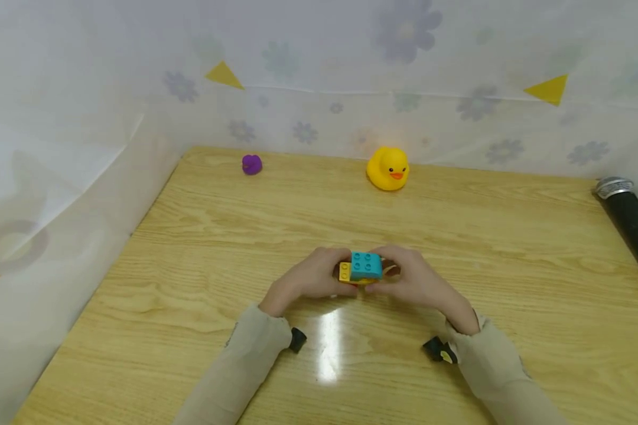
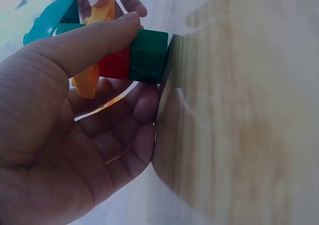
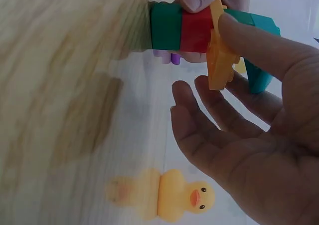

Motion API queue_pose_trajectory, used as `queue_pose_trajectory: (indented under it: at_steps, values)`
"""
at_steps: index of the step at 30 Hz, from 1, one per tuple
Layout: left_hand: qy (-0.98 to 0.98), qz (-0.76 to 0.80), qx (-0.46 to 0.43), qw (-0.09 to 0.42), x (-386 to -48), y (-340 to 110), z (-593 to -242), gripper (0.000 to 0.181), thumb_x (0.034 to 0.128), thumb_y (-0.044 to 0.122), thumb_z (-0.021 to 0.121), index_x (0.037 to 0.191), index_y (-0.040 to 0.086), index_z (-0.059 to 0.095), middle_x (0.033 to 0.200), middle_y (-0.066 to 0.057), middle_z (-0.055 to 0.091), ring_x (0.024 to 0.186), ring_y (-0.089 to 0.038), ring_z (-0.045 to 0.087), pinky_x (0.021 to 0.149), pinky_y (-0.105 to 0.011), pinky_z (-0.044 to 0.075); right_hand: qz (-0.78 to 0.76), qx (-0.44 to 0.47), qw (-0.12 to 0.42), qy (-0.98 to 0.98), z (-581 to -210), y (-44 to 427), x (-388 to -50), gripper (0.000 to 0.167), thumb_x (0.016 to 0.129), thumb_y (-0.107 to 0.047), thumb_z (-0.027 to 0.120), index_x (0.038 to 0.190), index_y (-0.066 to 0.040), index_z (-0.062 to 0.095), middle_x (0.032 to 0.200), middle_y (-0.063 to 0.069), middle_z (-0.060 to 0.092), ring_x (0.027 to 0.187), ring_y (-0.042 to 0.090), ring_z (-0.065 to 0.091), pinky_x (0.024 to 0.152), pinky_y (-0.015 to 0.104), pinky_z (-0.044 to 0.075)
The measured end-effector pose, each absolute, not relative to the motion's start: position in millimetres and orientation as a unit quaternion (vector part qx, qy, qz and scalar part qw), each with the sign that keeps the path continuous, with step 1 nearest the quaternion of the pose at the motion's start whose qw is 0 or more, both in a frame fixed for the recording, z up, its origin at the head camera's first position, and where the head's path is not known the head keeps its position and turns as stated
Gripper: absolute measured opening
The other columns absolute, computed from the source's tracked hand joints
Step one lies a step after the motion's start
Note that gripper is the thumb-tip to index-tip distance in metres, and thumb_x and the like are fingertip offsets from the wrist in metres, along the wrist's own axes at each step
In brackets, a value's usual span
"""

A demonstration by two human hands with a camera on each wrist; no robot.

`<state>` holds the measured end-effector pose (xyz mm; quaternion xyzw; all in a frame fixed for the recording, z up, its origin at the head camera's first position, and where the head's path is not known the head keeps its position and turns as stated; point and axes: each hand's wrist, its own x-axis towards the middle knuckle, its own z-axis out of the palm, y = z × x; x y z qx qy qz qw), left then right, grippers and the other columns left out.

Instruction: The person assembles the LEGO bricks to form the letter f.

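Between both hands a small stack of toy building blocks stands on the table (image 1: 234, 248). At its base is a green block (image 2: 148, 55), below a red block (image 3: 195, 31). Above these lies a yellow-orange block (image 3: 219, 60), topped by a teal block (image 1: 365, 265) with a curved end. My left hand (image 1: 319, 274) grips the stack low, its thumb across the red block in the left wrist view. From the other side my right hand (image 1: 412, 277) holds the upper part, thumb on the yellow-orange block; its lower fingers are loosely bent, apart from the blocks.
A yellow rubber duck (image 1: 388, 169) sits at the table's back edge, and a small purple duck (image 1: 252, 164) stands farther left. On the right edge lies a black microphone (image 1: 632, 227). A white flowered curtain (image 1: 308, 71) hangs behind.
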<state>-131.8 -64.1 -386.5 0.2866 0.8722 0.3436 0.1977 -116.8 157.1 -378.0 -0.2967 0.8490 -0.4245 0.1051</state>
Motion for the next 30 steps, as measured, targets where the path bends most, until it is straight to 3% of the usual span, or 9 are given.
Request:
queue_pose_trajectory:
  at_steps: [9, 14, 19, 25, 30]
  values:
    - [0.845, 0.411, 0.275, 0.204, -132.6, -68.5, -385.9, 0.039, 0.0845, 0.029, 0.075, 0.115, 0.012, 0.057, 0.098, 0.002, 0.06, 0.073, -0.013, 0.055, 0.064, -0.025, 0.048, -0.417, -0.276, 0.091, 0.861, -379.5, 161.5, -120.0, 0.029, 0.079, -0.014, 0.08, 0.104, -0.007, 0.067, 0.094, 0.0, 0.068, 0.083, 0.015, 0.063, 0.072, 0.031, 0.053]
    - [0.836, 0.44, 0.27, 0.186, -133.8, -72.5, -382.5, 0.036, 0.0856, 0.025, 0.074, 0.116, 0.014, 0.058, 0.107, 0.003, 0.059, 0.087, -0.013, 0.058, 0.076, -0.025, 0.05, -0.432, -0.253, 0.097, 0.86, -375.3, 164.3, -120.3, 0.028, 0.081, -0.014, 0.078, 0.104, -0.004, 0.066, 0.092, 0.002, 0.068, 0.082, 0.015, 0.063, 0.071, 0.03, 0.053]
    - [0.837, 0.443, 0.265, 0.182, -135.3, -76.0, -379.3, 0.036, 0.0878, 0.023, 0.072, 0.12, 0.011, 0.06, 0.107, 0.0, 0.06, 0.093, -0.013, 0.059, 0.081, -0.025, 0.05, -0.452, -0.221, 0.101, 0.858, -371.0, 165.2, -119.0, 0.037, 0.083, -0.014, 0.076, 0.114, 0.001, 0.063, 0.099, 0.008, 0.068, 0.085, 0.018, 0.063, 0.072, 0.031, 0.052]
    - [0.838, 0.447, 0.261, 0.17, -139.2, -77.5, -380.9, 0.034, 0.0933, 0.023, 0.065, 0.123, 0.008, 0.057, 0.118, -0.005, 0.061, 0.099, -0.015, 0.061, 0.084, -0.026, 0.05, -0.513, -0.153, 0.135, 0.834, -370.0, 164.1, -119.4, 0.048, 0.088, -0.017, 0.071, 0.123, 0.005, 0.046, 0.106, 0.019, 0.067, 0.092, 0.026, 0.067, 0.074, 0.03, 0.052]
    - [0.832, 0.468, 0.249, 0.163, -139.4, -76.9, -382.3, 0.03, 0.094, 0.019, 0.064, 0.119, 0.004, 0.055, 0.117, -0.009, 0.061, 0.101, -0.018, 0.062, 0.084, -0.027, 0.051, -0.55, -0.11, 0.154, 0.814, -373.1, 164.0, -120.4, 0.046, 0.091, -0.018, 0.068, 0.115, 0.003, 0.035, 0.105, 0.022, 0.067, 0.092, 0.028, 0.066, 0.071, 0.031, 0.05]
